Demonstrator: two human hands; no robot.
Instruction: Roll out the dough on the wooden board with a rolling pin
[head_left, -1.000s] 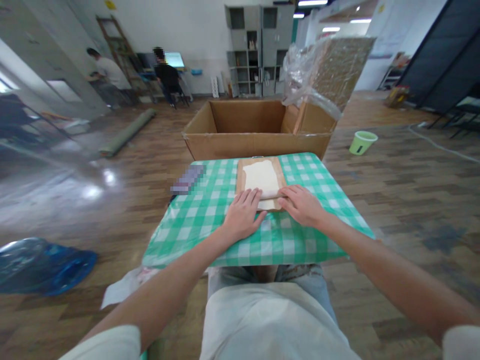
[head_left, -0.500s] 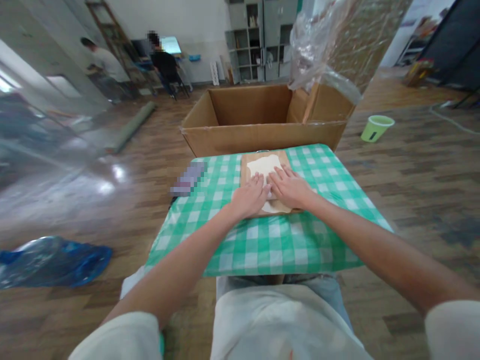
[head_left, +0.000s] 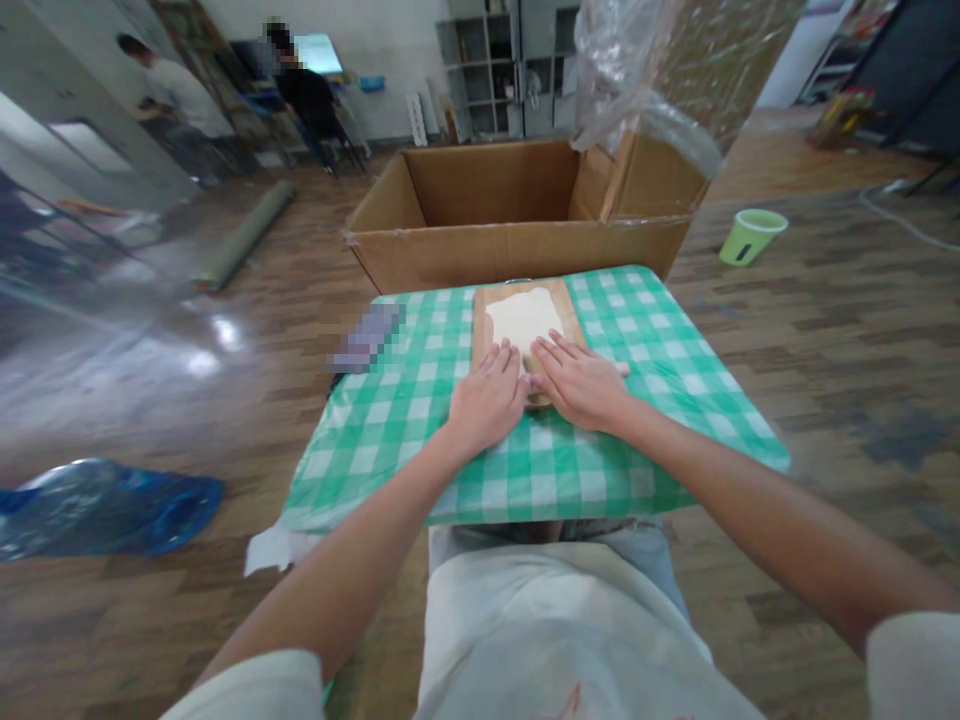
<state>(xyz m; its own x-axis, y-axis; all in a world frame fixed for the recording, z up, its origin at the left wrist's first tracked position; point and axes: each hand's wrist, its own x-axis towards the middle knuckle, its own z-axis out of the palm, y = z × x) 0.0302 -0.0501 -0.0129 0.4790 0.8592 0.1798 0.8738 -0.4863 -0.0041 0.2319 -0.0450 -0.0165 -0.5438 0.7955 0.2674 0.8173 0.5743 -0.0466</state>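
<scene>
A flattened sheet of pale dough lies on a wooden board on the table. My left hand rests palm down over the near left part of the board, fingers stretched forward. Beside it, my right hand lies flat in the same way, the thumbs close together. Under the palms is a rolling pin, mostly hidden; its pale end sticks out to the right of my right hand. The near edge of the dough is covered by the hands.
A green and white checked cloth covers the table. A pixelated flat object lies at its left edge. Beyond stands a large open cardboard box. A green bucket is on the floor at right, a blue plastic bag at left. Two people are farther back.
Both hands have drawn back toward me with the rolling pin, from the middle of the dough to the board's near edge. More of the dough shows. The camera view has shifted slightly.
</scene>
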